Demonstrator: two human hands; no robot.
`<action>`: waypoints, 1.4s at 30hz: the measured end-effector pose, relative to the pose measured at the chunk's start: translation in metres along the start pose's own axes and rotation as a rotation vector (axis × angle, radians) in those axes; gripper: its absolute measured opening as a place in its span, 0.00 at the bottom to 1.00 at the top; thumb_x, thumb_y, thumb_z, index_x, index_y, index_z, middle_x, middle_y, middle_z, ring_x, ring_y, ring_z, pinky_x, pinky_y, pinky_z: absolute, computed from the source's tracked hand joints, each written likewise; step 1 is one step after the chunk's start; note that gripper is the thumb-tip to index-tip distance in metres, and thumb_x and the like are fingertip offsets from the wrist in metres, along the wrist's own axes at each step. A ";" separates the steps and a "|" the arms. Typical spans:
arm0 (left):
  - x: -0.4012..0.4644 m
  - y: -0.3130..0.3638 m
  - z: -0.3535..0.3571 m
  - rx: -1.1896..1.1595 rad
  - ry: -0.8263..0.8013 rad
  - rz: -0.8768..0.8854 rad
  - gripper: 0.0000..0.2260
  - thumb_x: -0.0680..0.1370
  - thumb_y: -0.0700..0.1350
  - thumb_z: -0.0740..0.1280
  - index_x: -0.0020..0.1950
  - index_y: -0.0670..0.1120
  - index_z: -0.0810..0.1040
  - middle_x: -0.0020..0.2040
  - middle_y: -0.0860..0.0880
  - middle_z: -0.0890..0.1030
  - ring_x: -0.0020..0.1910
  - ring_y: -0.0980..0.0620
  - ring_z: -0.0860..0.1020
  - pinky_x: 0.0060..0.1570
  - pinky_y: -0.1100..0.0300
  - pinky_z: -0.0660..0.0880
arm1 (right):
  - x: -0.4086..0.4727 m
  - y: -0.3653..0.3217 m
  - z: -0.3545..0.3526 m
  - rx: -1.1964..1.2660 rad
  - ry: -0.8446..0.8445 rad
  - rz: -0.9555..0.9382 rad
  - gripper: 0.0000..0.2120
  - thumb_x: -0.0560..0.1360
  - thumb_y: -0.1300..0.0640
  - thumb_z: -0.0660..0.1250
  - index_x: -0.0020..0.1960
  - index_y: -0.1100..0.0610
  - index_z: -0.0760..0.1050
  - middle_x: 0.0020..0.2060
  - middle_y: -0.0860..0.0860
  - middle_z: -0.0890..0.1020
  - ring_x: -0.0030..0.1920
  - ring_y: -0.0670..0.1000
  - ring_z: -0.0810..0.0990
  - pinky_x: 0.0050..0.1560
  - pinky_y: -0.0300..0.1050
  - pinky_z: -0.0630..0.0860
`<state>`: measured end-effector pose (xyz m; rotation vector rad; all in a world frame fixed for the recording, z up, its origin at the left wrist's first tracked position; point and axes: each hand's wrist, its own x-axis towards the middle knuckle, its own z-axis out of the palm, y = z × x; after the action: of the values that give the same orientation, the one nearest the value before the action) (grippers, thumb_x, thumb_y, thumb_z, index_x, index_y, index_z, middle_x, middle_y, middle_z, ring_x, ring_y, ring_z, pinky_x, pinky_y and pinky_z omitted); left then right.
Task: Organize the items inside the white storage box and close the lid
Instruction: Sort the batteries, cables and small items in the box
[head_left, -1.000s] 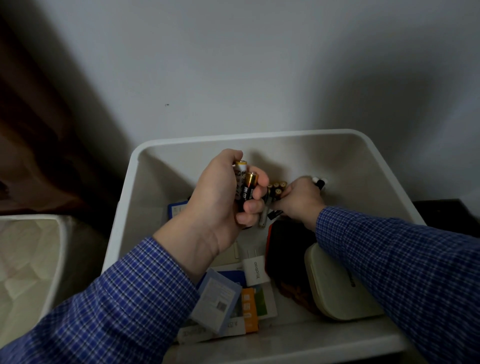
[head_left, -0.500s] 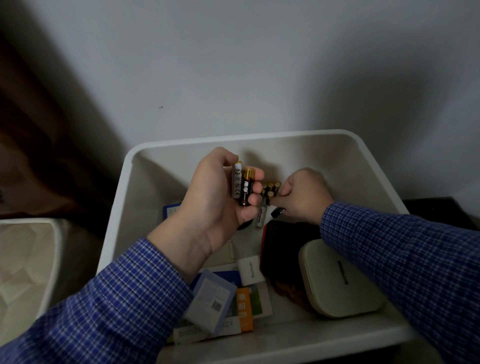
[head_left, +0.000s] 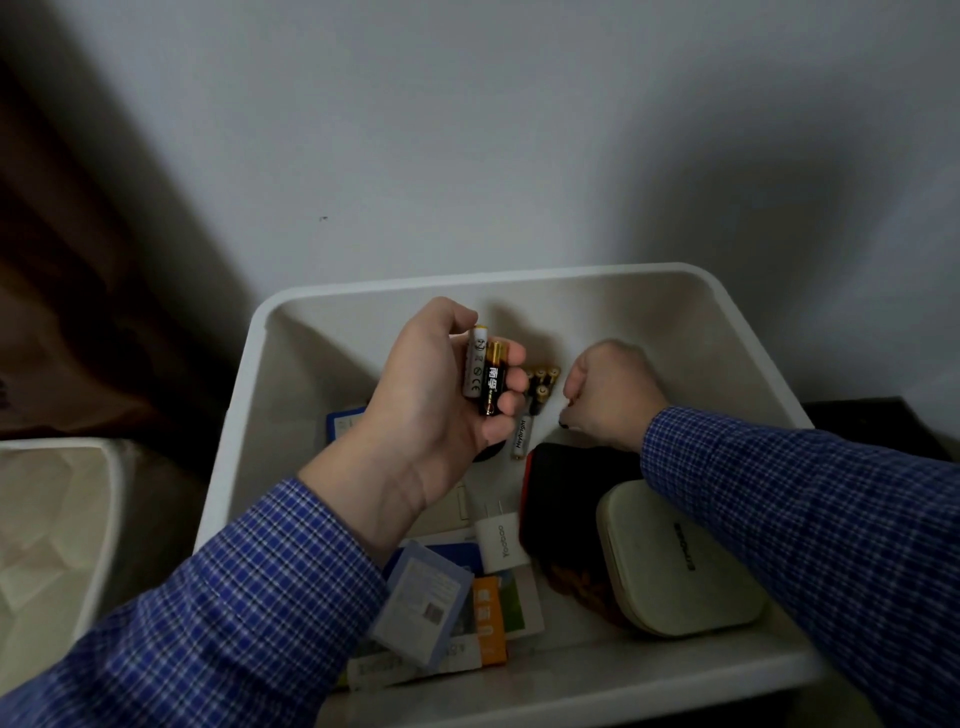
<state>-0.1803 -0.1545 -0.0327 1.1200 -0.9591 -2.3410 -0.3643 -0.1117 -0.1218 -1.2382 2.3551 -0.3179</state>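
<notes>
Two arms are seen, both covered w/ long sleeves of the same woven shirt fabric. Left sleeve (head_left: 208, 618): small check pattern in blue, darker navy and white lines; cuff is ended at the wrist, hem slightly uneven, light creasing noted along the forearm. Right sleeve (head_left: 810, 519): identical blue/white check, cuff also ended at the wrist, folds visible nr the cuff edge and further up the arm. Left hand (head_left: 431, 410) and right hand (head_left: 613, 395) are left bare; no gloves, rings or watch can be made out. Lighting is dim, so finer stitching & buttons can't be told.
</notes>
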 end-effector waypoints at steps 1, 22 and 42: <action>0.000 0.000 0.000 0.008 -0.001 0.002 0.17 0.77 0.51 0.54 0.40 0.40 0.75 0.34 0.43 0.73 0.29 0.49 0.67 0.21 0.64 0.64 | 0.001 0.000 0.001 -0.006 0.019 0.005 0.07 0.68 0.65 0.77 0.45 0.64 0.83 0.43 0.57 0.84 0.41 0.53 0.81 0.37 0.38 0.77; -0.003 0.002 0.002 0.002 -0.019 -0.006 0.18 0.78 0.52 0.54 0.42 0.40 0.74 0.33 0.44 0.72 0.28 0.50 0.66 0.23 0.64 0.63 | -0.001 -0.011 0.026 0.195 0.167 0.036 0.18 0.65 0.59 0.81 0.38 0.56 0.70 0.36 0.49 0.76 0.40 0.50 0.76 0.30 0.38 0.64; -0.003 0.002 0.001 -0.016 -0.024 -0.008 0.18 0.78 0.53 0.55 0.42 0.40 0.75 0.34 0.44 0.72 0.28 0.50 0.67 0.23 0.64 0.63 | 0.003 -0.019 0.024 0.288 0.130 0.247 0.21 0.70 0.62 0.77 0.60 0.67 0.77 0.56 0.61 0.82 0.58 0.59 0.81 0.55 0.47 0.78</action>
<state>-0.1789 -0.1540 -0.0295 1.0939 -0.9449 -2.3695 -0.3409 -0.1248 -0.1360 -0.8055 2.4306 -0.6448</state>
